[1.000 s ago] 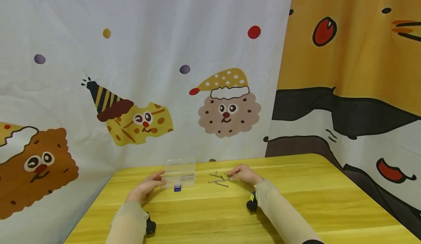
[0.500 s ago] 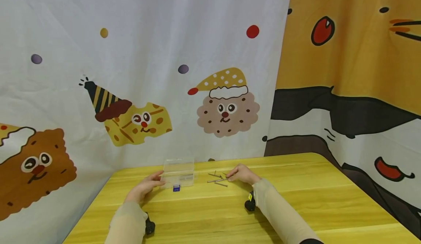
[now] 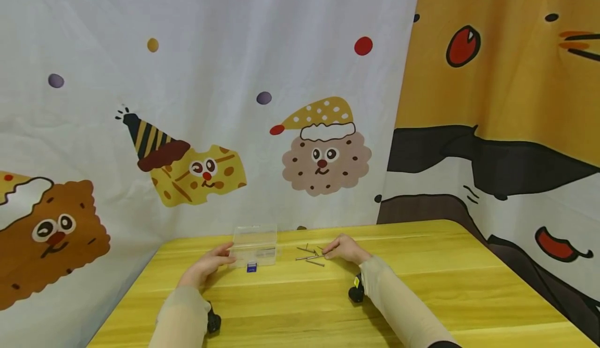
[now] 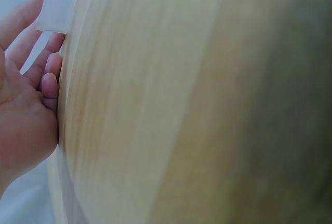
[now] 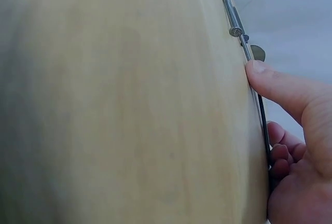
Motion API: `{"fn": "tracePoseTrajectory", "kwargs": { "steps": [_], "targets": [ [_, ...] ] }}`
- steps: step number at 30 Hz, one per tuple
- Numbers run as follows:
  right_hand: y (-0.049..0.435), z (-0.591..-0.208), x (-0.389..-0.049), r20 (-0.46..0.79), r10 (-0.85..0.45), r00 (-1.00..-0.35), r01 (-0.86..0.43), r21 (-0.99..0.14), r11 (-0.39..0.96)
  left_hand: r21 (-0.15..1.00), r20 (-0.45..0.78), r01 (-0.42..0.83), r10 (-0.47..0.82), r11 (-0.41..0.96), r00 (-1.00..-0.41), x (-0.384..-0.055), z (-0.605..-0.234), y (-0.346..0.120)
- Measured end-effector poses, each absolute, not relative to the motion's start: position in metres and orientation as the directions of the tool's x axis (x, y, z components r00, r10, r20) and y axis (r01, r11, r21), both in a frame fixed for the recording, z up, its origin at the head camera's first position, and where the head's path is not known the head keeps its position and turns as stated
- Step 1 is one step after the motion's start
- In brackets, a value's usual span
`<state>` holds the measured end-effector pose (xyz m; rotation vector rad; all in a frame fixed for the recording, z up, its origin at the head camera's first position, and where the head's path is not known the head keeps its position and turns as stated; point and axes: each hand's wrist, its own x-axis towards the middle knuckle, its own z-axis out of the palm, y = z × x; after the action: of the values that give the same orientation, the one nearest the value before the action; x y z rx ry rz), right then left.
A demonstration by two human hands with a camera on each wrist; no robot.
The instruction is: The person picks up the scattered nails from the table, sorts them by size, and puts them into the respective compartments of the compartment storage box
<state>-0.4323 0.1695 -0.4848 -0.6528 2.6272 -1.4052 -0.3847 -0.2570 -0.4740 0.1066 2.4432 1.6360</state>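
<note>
In the head view, a clear plastic box (image 3: 241,258) stands with its lid (image 3: 255,235) raised at the back and a blue tag (image 3: 251,267) at its front. My left hand (image 3: 208,267) is at the box's left end, fingers extended and thumb apart; the left wrist view shows fingertips right at the clear box wall (image 4: 58,14). Several metal nails (image 3: 315,263) lie loose right of the box. My right hand (image 3: 347,249) pinches one long nail (image 3: 307,258) near its end; in the right wrist view the thumb (image 5: 280,84) presses along its shaft, other fingers curled behind.
Both hands work over a yellow wood-grain table (image 3: 290,306) near its back edge. A white curtain (image 3: 211,51) with cartoon prints hangs right behind it. Thin dark pieces (image 3: 266,252) show inside the box. Each wrist carries a small black camera (image 3: 357,288).
The head view shifts slightly. Both hands, the box and the nails otherwise keep their places.
</note>
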Motion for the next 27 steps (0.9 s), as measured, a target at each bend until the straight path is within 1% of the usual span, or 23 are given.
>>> {"fn": "tracePoseTrajectory", "kwargs": {
  "steps": [6, 13, 22, 27],
  "targets": [
    [0.17, -0.486, -0.432, 0.119, -0.407, -0.905, -0.327, -0.809, 0.489, 0.921, -0.125, -0.052, 0.169, 0.386, -0.978, -0.386, -0.474, -0.257],
    [0.172, -0.481, -0.429, 0.121, -0.442, -0.889, -0.349, -0.804, 0.481, 0.921, -0.117, -0.045, 0.165, 0.388, -0.979, -0.385, -0.474, -0.257],
    [0.177, -0.468, -0.426, 0.05, -0.441, -0.896, -0.309, -0.784, 0.538, 0.916, -0.121, -0.043, 0.173, 0.399, -0.977, -0.382, -0.47, -0.255],
    [0.183, -0.462, -0.431, 0.043, -0.458, -0.888, -0.298, -0.812, 0.501, 0.915, -0.123, -0.046, 0.169, 0.401, -0.978, -0.383, -0.471, -0.256]
  ]
}}
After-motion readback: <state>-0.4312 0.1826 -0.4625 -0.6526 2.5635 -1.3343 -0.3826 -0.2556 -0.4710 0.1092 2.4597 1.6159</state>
